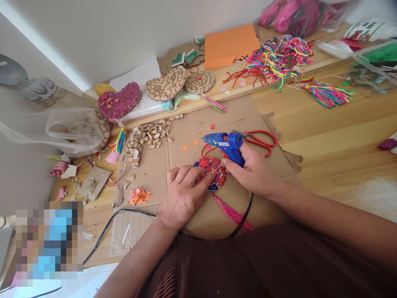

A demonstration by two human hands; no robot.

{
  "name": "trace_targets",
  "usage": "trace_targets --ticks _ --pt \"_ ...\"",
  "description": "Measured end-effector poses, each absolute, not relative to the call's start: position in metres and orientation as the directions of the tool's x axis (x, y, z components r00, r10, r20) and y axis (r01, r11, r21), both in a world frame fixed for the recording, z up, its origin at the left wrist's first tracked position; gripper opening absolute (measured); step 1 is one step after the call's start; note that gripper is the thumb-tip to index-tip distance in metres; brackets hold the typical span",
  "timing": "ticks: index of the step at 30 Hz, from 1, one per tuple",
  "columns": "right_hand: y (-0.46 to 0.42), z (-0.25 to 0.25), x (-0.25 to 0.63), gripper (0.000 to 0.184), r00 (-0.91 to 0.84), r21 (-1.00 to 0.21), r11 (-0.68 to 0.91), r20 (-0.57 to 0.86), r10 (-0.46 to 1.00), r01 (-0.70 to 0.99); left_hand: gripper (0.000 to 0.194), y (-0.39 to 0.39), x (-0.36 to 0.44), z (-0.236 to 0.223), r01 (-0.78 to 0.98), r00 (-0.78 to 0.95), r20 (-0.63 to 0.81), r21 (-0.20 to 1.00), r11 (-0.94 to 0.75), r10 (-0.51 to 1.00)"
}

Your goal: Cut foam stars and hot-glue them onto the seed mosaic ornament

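Observation:
A round ornament covered with painted peanut shells in red, purple and dark blue lies on the cardboard sheet. A red star and an orange star sit on its top, and a pink tassel trails from its lower edge. My left hand holds the ornament's left side with curled fingers, one digit pressing beside the orange star. In my right hand is a blue glue gun, gripped by its handle, nozzle pointing left above the ornament. My right thumb is close to the ornament's edge.
Red-handled scissors lie behind the glue gun. Loose peanut shells and orange paper bits are on the cardboard. A black cord runs across the front. Finished ornaments and colourful tassels line the back ledge.

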State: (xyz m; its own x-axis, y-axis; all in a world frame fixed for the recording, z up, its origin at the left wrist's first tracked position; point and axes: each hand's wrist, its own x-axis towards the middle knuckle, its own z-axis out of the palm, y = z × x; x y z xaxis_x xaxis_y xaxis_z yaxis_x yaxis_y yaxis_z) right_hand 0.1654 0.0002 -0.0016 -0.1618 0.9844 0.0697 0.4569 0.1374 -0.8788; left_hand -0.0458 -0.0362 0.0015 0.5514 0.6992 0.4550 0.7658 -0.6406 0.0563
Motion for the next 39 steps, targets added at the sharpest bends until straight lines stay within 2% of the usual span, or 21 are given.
trace_targets --ticks 17,23,30,39 --pt "0.0004 0.0000 0.1637 0.015 -0.173 -0.849 0.148 0.068 0.983 0.507 0.026 -0.0391 -0.0453 0.0042 0.770 0.585 0.452 -0.047 -0.637 0.674" --pt "0.0004 -0.0026 0.1643 0.017 -0.175 -0.843 0.171 0.092 0.980 0.509 0.026 -0.0377 -0.0438 0.0048 0.777 0.570 0.438 -0.012 -0.630 0.695" --pt "0.0012 -0.0028 0.1644 0.023 -0.173 -0.864 0.160 0.086 0.981 0.477 0.028 -0.0393 -0.0425 0.0054 0.811 0.454 0.460 0.142 -0.567 0.763" --pt "0.0014 -0.0031 0.1640 0.023 -0.167 -0.857 0.167 0.096 0.981 0.487 0.025 -0.0386 -0.0424 0.0026 0.789 0.505 0.414 0.135 -0.599 0.758"
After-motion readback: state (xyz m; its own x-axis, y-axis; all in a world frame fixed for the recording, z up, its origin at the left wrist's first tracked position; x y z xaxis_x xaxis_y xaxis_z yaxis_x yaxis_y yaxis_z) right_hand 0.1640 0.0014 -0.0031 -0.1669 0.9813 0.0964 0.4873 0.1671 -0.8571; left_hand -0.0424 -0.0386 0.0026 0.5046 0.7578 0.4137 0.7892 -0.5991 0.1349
